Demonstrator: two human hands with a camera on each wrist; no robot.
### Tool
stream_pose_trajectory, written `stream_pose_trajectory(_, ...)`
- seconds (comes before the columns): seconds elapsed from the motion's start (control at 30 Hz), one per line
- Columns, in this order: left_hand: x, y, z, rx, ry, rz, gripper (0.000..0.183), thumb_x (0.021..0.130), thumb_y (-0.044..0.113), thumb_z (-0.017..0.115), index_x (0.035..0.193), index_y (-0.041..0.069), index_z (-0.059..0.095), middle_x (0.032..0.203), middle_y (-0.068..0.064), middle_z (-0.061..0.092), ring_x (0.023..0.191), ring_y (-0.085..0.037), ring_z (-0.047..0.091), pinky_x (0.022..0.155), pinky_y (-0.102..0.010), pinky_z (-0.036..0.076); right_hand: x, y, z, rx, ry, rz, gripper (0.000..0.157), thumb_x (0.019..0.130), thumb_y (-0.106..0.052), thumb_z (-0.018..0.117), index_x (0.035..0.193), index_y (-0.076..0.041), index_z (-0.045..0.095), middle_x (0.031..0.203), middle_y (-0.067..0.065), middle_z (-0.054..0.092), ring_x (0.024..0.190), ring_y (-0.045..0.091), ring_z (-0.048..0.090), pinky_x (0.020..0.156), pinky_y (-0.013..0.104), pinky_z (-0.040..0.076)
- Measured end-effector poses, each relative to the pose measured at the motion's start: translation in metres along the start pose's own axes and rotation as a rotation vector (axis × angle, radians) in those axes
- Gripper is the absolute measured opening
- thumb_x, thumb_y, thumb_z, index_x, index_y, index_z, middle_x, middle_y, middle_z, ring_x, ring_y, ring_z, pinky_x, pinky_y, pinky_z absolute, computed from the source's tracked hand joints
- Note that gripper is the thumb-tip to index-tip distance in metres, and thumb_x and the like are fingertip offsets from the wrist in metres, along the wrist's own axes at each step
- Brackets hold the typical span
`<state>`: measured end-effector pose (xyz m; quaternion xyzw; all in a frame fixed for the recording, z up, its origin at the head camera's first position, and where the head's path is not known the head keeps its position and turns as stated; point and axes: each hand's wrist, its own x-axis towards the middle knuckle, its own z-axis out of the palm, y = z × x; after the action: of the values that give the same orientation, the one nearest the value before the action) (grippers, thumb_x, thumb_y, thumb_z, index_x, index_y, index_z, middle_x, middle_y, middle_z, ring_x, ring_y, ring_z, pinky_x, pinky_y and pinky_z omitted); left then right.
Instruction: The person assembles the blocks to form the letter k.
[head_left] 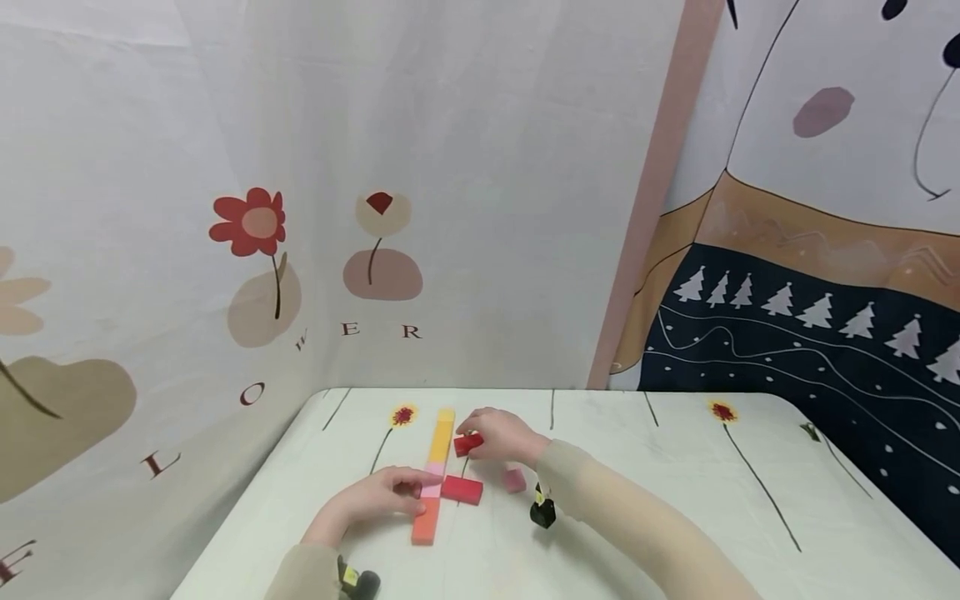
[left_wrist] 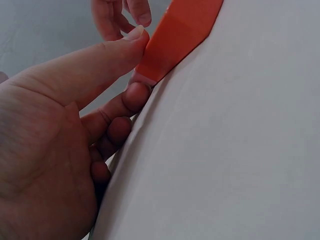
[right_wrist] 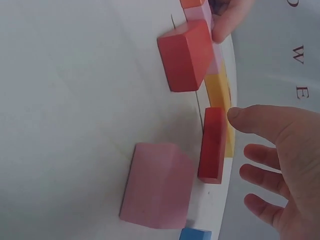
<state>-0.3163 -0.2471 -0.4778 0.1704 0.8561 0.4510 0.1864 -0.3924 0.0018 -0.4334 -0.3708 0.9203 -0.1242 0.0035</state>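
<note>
A straight row of blocks lies on the table: yellow (head_left: 441, 442), pink (head_left: 431, 488) and orange (head_left: 425, 527). My left hand (head_left: 382, 493) holds the row near the pink-orange joint, thumb at the orange edge and index finger across the pink block. In the left wrist view, thumb and index finger meet close to the end of the orange block (left_wrist: 182, 35). My right hand (head_left: 504, 435) reaches over a red block (head_left: 468, 444) beside the yellow part. The right wrist view shows its thumb at the red block (right_wrist: 212, 145), the other fingers apart from it.
Another red block (head_left: 462, 490) lies right of the pink part. A loose pink block (head_left: 514, 480) sits under the right forearm. Part of a blue block (right_wrist: 195, 234) shows at the right wrist view's lower edge. A printed curtain (head_left: 480, 250) hangs behind the table.
</note>
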Motion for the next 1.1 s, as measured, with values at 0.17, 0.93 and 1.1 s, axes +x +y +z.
stream_pose_trajectory(0.17, 0.0, 0.001, 0.001, -0.002, -0.009, 0.01, 0.044, 0.085, 0.026, 0.075, 0.128, 0.026, 0.065, 0.122, 0.003, 0.06, 0.108, -0.024, 0.046, 0.094, -0.054, 0.037, 0.003, 0.006, 0.005, 0.008, -0.003, 0.03, 0.036, 0.083, -0.016, 0.076, 0.118, -0.02, 0.07, 0.111, -0.006, 0.065, 0.101, 0.01, 0.058, 0.088, 0.029, 0.048)
stream_pose_trajectory(0.93, 0.0, 0.003, 0.001, 0.042, 0.0, 0.013, 0.044, 0.086, 0.026, 0.074, 0.128, 0.027, 0.064, 0.103, 0.001, 0.057, 0.101, -0.021, 0.047, 0.086, -0.046, 0.04, 0.012, 0.017, 0.015, 0.052, -0.031, 0.08, 0.031, 0.084, -0.015, 0.075, 0.115, -0.018, 0.072, 0.101, -0.009, 0.067, 0.084, 0.006, 0.053, 0.081, 0.025, 0.047)
stream_pose_trajectory(1.1, -0.002, 0.002, 0.0, 0.042, 0.003, 0.011, 0.043, 0.085, 0.026, 0.074, 0.128, 0.028, 0.064, 0.101, 0.0, 0.057, 0.101, -0.022, 0.046, 0.084, -0.045, 0.04, 0.013, 0.016, 0.016, 0.058, -0.034, 0.072, 0.03, 0.084, -0.015, 0.076, 0.114, -0.018, 0.072, 0.1, -0.009, 0.067, 0.084, 0.007, 0.053, 0.081, 0.025, 0.047)
